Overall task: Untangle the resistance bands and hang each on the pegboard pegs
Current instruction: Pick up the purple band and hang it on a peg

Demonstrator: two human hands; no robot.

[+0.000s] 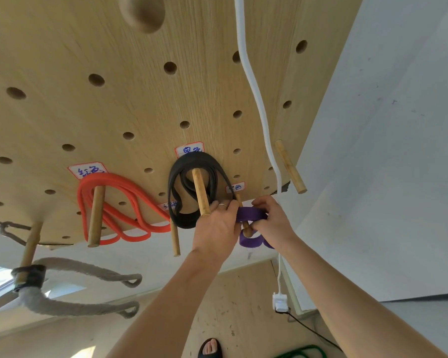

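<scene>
You had both hands up at the pegboard (pixel 140 104), working the purple band (pixel 251 214) onto the short peg (pixel 245 226) near the board's lower edge, under a small label. Your left hand (pixel 217 228) had fingers curled round the band's left side; your right hand (pixel 272 223) pinched the right side, prob. to keep the loop spread wide enough to slip over the peg tip. Part of the band already draped below the peg, so it looked nearly hung, but I can't tell if it sat fully on.

Red band (pixel 119 202) hung looped on its own peg (pixel 96 215) to the left, black band (pixel 192 187) on the next peg (pixel 201 192), each w/ a label above. Green band (pixel 300 352) lay on the floor by your foot, so that one looked still to do.
</scene>
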